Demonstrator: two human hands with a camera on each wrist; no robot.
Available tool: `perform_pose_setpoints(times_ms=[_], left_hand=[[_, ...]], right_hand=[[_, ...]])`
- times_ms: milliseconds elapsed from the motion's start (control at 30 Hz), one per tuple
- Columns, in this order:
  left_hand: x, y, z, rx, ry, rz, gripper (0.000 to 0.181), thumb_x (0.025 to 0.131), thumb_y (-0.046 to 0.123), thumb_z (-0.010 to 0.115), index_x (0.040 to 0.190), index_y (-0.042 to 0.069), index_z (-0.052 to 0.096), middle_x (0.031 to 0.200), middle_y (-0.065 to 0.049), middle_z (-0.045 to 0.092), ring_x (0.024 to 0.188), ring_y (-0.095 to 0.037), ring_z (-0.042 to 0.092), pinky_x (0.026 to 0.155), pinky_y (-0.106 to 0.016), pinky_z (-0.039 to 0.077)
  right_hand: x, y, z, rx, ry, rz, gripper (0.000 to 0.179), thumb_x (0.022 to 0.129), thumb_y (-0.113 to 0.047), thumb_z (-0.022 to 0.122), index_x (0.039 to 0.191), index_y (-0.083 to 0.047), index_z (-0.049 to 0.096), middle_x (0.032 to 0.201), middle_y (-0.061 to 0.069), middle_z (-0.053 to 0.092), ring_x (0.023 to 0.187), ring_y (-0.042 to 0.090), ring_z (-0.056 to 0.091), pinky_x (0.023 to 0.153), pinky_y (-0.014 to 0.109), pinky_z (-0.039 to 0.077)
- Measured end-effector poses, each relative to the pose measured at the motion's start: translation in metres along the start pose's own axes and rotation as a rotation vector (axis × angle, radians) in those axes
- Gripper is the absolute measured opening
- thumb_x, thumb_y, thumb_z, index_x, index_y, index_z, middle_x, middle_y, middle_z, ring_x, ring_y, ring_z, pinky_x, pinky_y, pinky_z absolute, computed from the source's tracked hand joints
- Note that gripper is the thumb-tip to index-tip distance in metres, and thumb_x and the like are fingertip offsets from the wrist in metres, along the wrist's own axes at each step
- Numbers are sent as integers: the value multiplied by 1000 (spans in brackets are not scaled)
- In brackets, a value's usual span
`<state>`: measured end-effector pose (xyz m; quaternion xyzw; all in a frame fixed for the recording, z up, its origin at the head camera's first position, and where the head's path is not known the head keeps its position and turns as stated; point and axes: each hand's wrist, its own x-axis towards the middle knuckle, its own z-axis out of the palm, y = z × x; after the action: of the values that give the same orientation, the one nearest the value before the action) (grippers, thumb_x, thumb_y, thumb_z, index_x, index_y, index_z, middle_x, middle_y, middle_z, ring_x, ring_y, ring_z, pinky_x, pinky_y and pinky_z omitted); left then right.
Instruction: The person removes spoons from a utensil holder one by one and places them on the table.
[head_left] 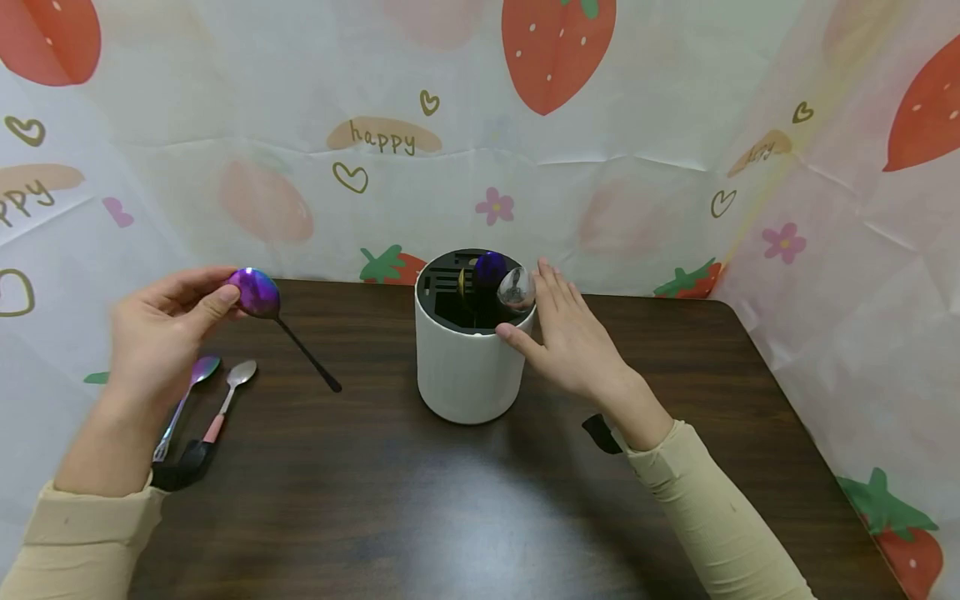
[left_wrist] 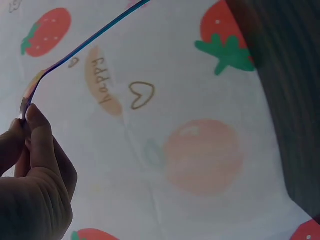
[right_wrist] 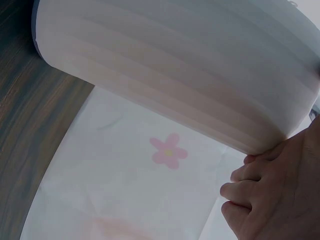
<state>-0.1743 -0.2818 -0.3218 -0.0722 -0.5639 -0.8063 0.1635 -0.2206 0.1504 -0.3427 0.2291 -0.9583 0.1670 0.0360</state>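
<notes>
Item one: a white cylindrical utensil holder [head_left: 467, 375] with a dark slotted insert, standing upright on the dark brown wooden table [head_left: 465, 517], near its back edge. In it we count two pieces standing bowl-up — a dark blue spoon [head_left: 491, 268] and a clear, glassy spoon [head_left: 517, 288] beside it at the right rim. A glimpse of something yellowish shows between them; we cannot tell what it is.

Item two: an iridescent purple-blue metal spoon with a dark slim handle [head_left: 264, 298], held above the table to the left of the holder. Its long axis runs diagonally — bowl up and to the left at the fingers, handle tip pointing down and right toward the table's middle. In the left wrist view its thin edge [left_wrist: 75, 55] arcs away from the fingertips.

Our left hand [head_left: 161, 333] pinches the spoon's bowl between thumb and curled forefinger; the other fingers are folded in behind.

Our right hand [head_left: 573, 337] rests against the holder's right side, fingers straight and close together along the rim, thumb touching the white wall. The right wrist view shows the fingers [right_wrist: 250, 190] pressed to the holder's wall.

Item three, lying on the table at the left: a rainbow-tinted spoon [head_left: 191, 387] and a silver spoon with a pink handle [head_left: 228, 396], side by side, bowls pointing away from us.
</notes>
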Motion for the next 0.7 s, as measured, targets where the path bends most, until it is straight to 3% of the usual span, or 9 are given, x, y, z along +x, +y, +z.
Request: perform_pose_setpoints(times_ms=[100, 400, 567, 700], left_hand=[[1, -5, -9, 114, -11, -77, 22, 91, -4, 76, 113, -3, 78, 99, -3, 79, 79, -12, 73, 77, -18, 60], [13, -16, -34, 270, -140, -238, 14, 96, 3, 74, 109, 5, 81, 93, 2, 79, 77, -11, 73, 76, -18, 60], [25, -16, -46, 568, -176, -365, 15, 99, 21, 74, 112, 19, 81, 94, 15, 75, 84, -3, 70, 77, -14, 57], [34, -20, -53, 761, -254, -428, 32, 102, 32, 70, 128, 14, 73, 98, 20, 71, 89, -3, 67, 80, -14, 56]], right_hand=[[0, 0, 0, 2, 2, -3, 103, 101, -76, 33, 166, -3, 2, 175, 10, -5, 161, 26, -4, 130, 44, 2], [-1, -1, 0, 5, 7, -6, 102, 101, -76, 33, 166, -2, 3, 175, 12, -3, 161, 29, 0, 130, 44, 3], [0, 0, 0, 1, 12, -7, 103, 101, -77, 32, 166, -3, 3, 175, 11, -3, 161, 28, -2, 130, 44, 3], [0, 0, 1, 2, 13, -5, 103, 101, -77, 32, 166, -3, 3, 175, 11, -3, 161, 28, -1, 130, 44, 2]])
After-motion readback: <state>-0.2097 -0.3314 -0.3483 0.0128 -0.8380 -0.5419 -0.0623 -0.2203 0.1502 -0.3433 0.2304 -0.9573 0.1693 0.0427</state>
